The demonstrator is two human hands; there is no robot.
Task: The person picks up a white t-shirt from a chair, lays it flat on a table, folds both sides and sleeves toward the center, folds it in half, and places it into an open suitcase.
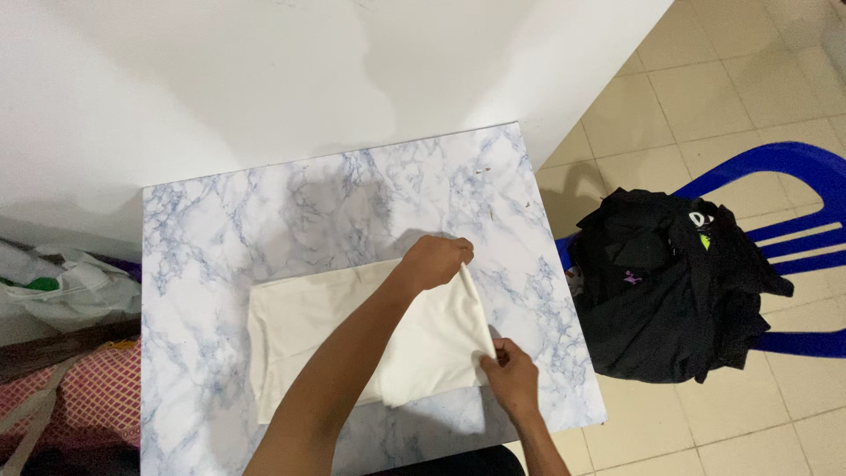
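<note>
Cloth (352, 339), cream-coloured and partly folded, lies at the middle of the frame on the marble-patterned worktop (229, 220), toward its near edge. The left hand (434, 262) reaches across the cloth and pinches its right edge at the far corner, grip closed on the fabric. The right hand (509, 375) pinches the same edge at the near corner, also closed on it, so the edge is lifted and stretched between the two.

The near right corner sits close to the worktop's edge, so a slack pinch could, I judge, let the fabric slide off toward the floor. An uneven pull between the hands could skew the fold.

At the right of the frame a heap of black clothes (670, 291) rests on a blue plastic chair (793, 176). At the left edge lie a white plastic bag (70, 286) and, below it, a pink mesh sack (79, 397); no label can be made out.
</note>
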